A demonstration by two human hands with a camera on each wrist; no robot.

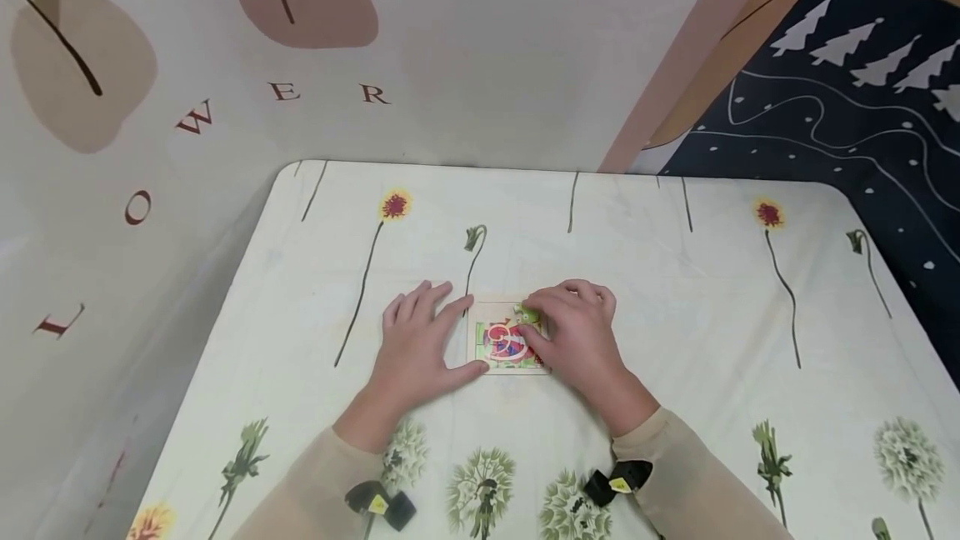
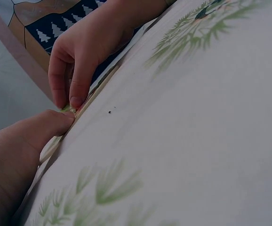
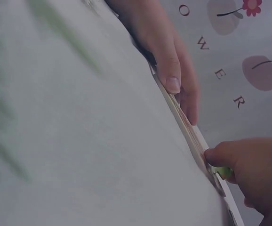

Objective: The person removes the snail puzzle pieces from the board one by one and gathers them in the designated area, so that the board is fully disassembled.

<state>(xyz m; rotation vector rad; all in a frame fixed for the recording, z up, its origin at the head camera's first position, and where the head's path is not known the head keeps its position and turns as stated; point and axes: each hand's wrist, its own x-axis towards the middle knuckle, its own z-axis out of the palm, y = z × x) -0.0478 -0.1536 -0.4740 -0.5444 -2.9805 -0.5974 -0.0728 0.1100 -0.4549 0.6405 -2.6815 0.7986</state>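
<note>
A small flat board with a pale, light rim and a bright red, green and purple picture lies on the tablecloth. Along its left side rests my left hand, fingers spread, with the thumb at the near corner and index fingertip at the far corner. My right hand reaches over the board's right part. Its thumb and index finger pinch a small green picture piece at the upper right of the picture. The right hand covers part of the picture. In the left wrist view the board appears nearly edge-on.
The white tablecloth has printed flowers and stems. Behind it stands a pale wall covering with letters and rounded shapes. A dark panel with white trees is at the right. Black wrist straps sit on the sleeves.
</note>
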